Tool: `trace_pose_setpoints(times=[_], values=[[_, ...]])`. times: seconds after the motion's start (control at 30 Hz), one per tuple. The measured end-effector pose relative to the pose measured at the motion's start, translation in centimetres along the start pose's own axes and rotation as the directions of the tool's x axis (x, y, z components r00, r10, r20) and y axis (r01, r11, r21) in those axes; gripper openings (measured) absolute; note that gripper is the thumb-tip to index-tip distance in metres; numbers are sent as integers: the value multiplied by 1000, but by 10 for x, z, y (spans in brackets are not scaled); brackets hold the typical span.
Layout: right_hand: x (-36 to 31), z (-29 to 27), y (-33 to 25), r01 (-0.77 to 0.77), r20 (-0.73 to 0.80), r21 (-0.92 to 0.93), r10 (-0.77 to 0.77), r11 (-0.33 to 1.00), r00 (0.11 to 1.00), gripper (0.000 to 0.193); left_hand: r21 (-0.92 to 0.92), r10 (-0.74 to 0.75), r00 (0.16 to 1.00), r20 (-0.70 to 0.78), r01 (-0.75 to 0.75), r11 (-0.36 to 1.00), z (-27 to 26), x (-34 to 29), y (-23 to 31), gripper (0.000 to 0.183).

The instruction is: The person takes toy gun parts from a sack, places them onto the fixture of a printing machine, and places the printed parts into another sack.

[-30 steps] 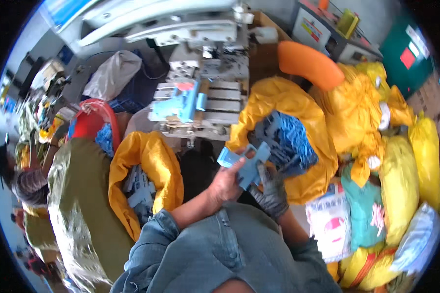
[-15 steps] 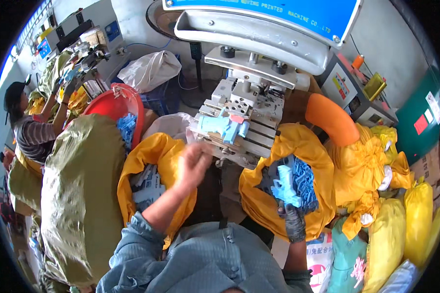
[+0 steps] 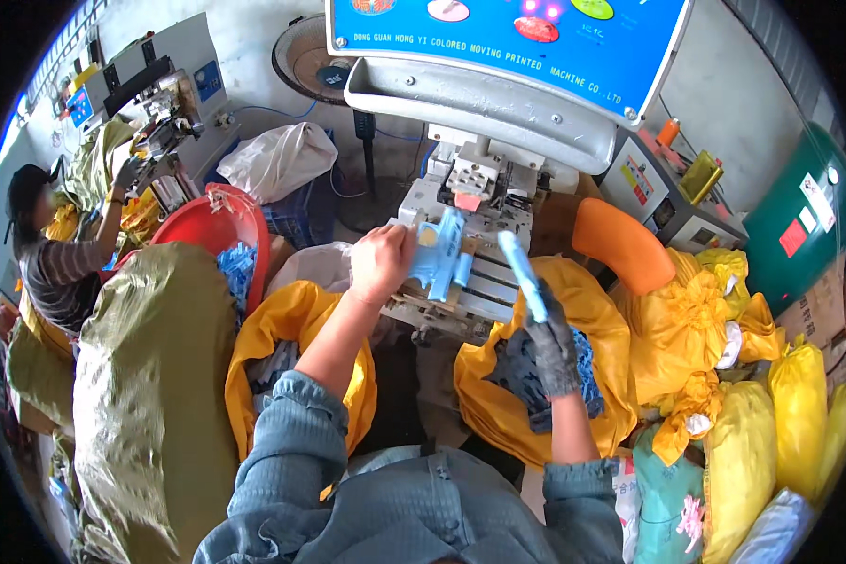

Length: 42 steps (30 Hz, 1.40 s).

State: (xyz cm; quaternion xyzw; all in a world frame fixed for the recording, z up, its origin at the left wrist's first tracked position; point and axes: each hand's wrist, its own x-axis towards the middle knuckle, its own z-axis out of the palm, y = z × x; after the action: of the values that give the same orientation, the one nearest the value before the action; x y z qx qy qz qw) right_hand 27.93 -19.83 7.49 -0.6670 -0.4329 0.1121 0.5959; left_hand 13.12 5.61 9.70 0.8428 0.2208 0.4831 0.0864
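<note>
My bare left hand [image 3: 383, 263] is closed on the left end of a light-blue plastic toy gun piece [image 3: 442, 263], which sits tilted at the fixture of a pad printing machine [image 3: 484, 202]. The machine's pinkish pad [image 3: 467, 201] hangs just above that piece. My right hand [image 3: 553, 348], in a dark grey glove, grips a second light-blue toy gun piece [image 3: 521, 273]. That one is raised, seen nearly edge-on, to the right of the machine bed and above an open yellow sack [image 3: 611, 376] of blue plastic parts.
Another open yellow sack [image 3: 352, 367] with blue-grey parts stands below my left forearm. A big olive sack [image 3: 160, 376] and a red tub [image 3: 254, 226] are on the left. Beyond them a co-worker [image 3: 56, 254] handles another machine. An orange duct [image 3: 620, 244] and tied yellow sacks [image 3: 743, 451] crowd the right.
My left hand has moved up onto the piece at the machine, which has turned. My right hand has lifted its toy gun piece from over the sack toward the machine bed.
</note>
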Motion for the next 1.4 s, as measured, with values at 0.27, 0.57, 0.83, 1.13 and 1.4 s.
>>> trace_pose_setpoints(times=[0.27,0.57,0.83,1.13,1.4], values=[[69,66,-16,51,324,204,-117,978,939,41,123,-692,722,-8,687,716,-114,-69,-70,38],[66,77,-20,300,157,-126,-280,945,947,26,613,-746,660,86,555,562,-173,-229,-111,40],[-33,10,87,181,-174,-449,-285,875,943,26,570,-631,759,161,451,687,-147,-196,-89,32],[7,-34,351,-892,-493,-192,745,410,449,94,487,-528,787,320,341,804,-105,-179,-53,23],[-3,-59,341,-764,-457,-544,641,347,617,85,386,-633,705,320,513,767,-97,-159,-10,12]])
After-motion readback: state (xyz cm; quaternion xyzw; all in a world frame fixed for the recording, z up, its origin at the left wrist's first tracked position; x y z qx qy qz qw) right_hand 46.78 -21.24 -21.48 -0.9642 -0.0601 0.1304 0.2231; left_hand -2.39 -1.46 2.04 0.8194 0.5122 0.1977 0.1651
